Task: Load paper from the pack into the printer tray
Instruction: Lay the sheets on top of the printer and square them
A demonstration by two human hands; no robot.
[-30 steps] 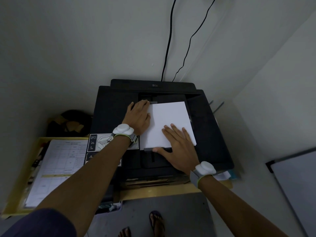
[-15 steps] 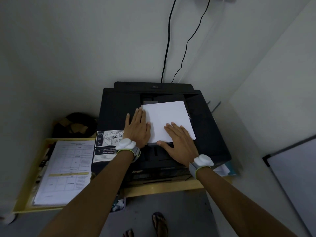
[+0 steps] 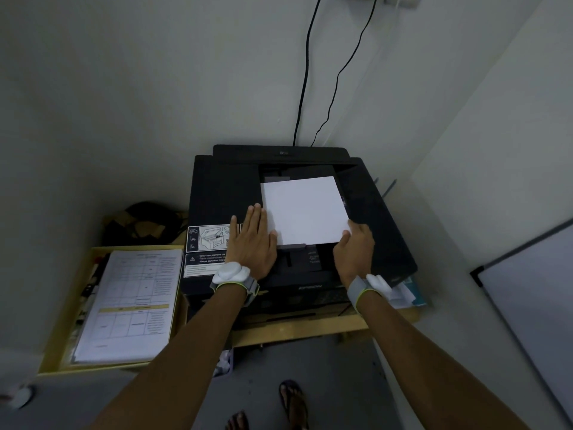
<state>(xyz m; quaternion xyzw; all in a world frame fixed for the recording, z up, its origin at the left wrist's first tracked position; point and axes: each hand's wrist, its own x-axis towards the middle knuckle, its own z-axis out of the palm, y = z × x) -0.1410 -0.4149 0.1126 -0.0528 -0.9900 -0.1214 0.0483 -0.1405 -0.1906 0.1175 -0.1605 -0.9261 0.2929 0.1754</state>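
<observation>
1. On the far left, a yellow wooden tray holds a stack of printed white sheets with tables, and some pens lie along its left side.
2. Behind the tray, near the wall, a dark bag with brown cardboard pieces rests in the corner.
3. In the middle, a large black printer stands on a light wooden desk; a white warning label is stuck on its left top part.
4. The left hand lies flat on the printer, with straight, released fingers; its thumb side touches the left edge of the paper.
5. A stack of plain white paper sheets lies in the open black paper tray on top of the printer, a little turned against the tray sides.
6. The right hand is at the near right corner of the paper, with bent fingers grasping this corner.
7. Both wrists wear a grey band with a white round device.
8. Two black cables go up the wall behind the printer.
9. On the far right, a whiteboard with a dark frame leans at the wall.
</observation>
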